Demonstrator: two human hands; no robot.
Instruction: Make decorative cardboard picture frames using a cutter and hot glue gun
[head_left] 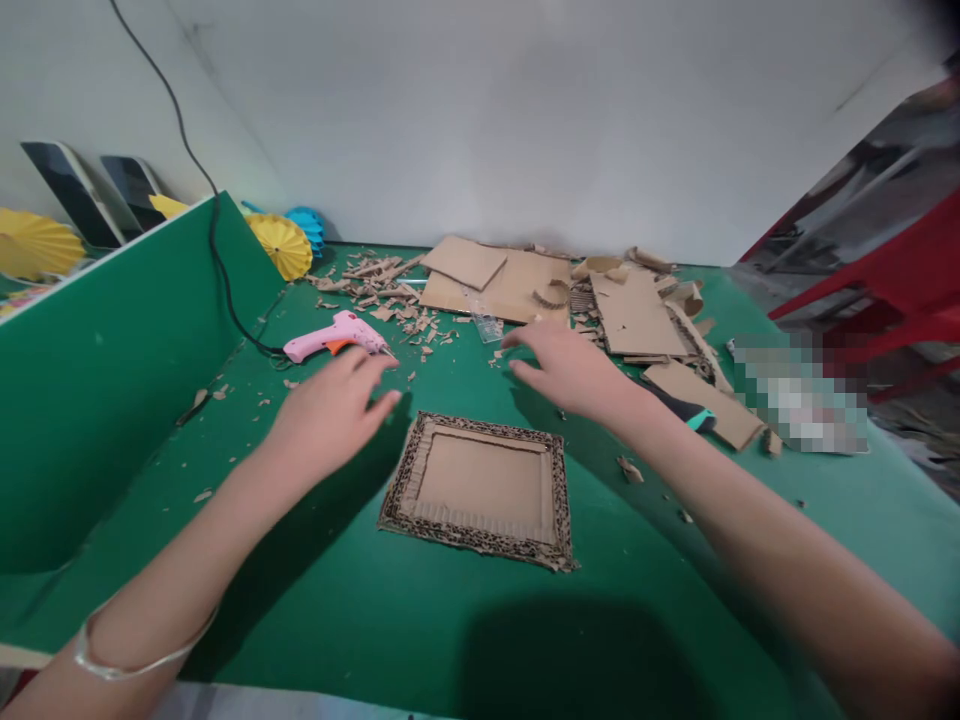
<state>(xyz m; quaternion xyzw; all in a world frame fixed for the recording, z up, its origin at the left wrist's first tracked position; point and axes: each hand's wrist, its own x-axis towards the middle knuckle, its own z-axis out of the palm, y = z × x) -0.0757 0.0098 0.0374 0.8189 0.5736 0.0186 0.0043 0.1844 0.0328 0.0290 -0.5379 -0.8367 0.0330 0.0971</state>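
Note:
A rectangular cardboard frame (pixel 480 485) with a corrugated border lies flat on the green table (pixel 337 620). My left hand (pixel 334 410) hovers above and to the left of it, fingers apart and holding nothing. Just beyond that hand is a pink hot glue gun (pixel 339 335) with an orange trigger, lying on its side. My right hand (pixel 566 365) is over the far right of the frame, fingers spread, nothing in it. Close to its fingertips is a clear ruler (pixel 486 318). A dark tool handle with a teal end (pixel 686 410) shows partly behind my right forearm.
Cardboard scraps (pixel 375 285) are strewn along the back. Larger cardboard sheets (pixel 637 312) lie at the back right. A green partition (pixel 120 370) stands at left, with a black cord (pixel 217 240) hanging over it. Yellow paper fans (pixel 281 245) and a red chair (pixel 892 270) flank the table.

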